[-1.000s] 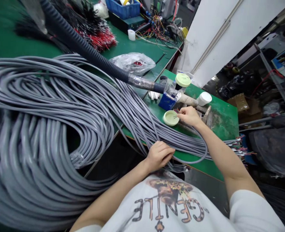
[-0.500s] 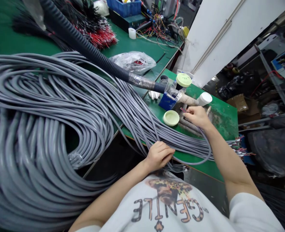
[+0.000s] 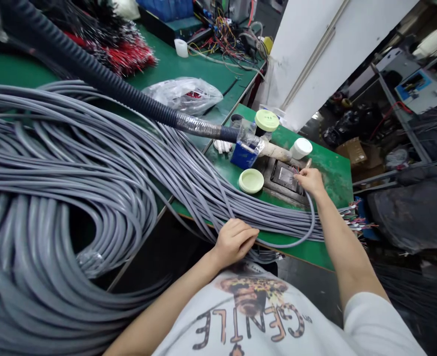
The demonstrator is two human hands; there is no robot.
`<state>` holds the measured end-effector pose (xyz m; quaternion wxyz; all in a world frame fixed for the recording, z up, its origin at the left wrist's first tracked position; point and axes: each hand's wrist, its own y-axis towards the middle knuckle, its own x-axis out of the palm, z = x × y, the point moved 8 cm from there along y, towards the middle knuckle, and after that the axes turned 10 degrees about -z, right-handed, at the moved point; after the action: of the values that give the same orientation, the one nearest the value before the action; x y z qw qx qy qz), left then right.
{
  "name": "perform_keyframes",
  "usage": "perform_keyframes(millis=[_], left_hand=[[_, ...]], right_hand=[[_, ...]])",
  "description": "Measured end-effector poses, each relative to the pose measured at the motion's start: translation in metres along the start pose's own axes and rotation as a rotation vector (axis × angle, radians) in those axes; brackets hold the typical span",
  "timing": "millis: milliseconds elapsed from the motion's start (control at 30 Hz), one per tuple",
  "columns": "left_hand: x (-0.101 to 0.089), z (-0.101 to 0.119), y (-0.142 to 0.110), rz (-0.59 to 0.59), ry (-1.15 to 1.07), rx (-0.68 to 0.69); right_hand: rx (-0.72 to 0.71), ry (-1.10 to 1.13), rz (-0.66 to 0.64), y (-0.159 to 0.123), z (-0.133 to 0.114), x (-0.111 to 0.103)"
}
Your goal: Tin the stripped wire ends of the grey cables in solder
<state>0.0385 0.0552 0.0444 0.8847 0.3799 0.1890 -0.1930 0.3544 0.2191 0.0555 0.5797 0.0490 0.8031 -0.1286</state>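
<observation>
Currently, the right hand (image 3: 311,182) grips a grey cable (image 3: 313,213) firmly near its wire end, beside the silvery plate (image 3: 285,176) on the right worktop (image 3: 331,170); the left hand (image 3: 235,241) curls nearer, its grip unclear.

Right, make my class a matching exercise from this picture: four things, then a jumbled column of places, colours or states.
1. Right hand
2. Left hand
3. Shallow dish
4. Small box

A. Blue
B. At the near edge of the green table
C. Holding a grey cable
D. Pale green

Pairs: 1-C, 2-B, 3-D, 4-A.
</observation>
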Motion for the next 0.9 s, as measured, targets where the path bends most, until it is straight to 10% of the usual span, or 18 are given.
perform_keyframes(millis=[267, 433, 600, 733, 900], left_hand=[[0.001, -0.002, -0.001, -0.003, 0.004, -0.018], [-0.003, -0.002, 0.001, 0.03, -0.075, -0.06], [-0.006, -0.007, 0.019, 0.199, -0.463, -0.248], [0.031, -0.02, 0.037, 0.257, -1.05, -0.549], [0.05, -0.018, 0.054, 0.404, -1.276, -0.569]], right_hand=[[-0.015, 0.098, -0.015, -0.005, -0.005, -0.002], [-0.141, 0.387, -0.077, -0.059, -0.043, -0.023], [-0.237, 0.727, -0.22, -0.127, -0.097, -0.023], [-0.284, 0.841, -0.275, -0.153, -0.125, -0.009], [-0.287, 0.974, -0.303, -0.161, -0.131, 0.003]])
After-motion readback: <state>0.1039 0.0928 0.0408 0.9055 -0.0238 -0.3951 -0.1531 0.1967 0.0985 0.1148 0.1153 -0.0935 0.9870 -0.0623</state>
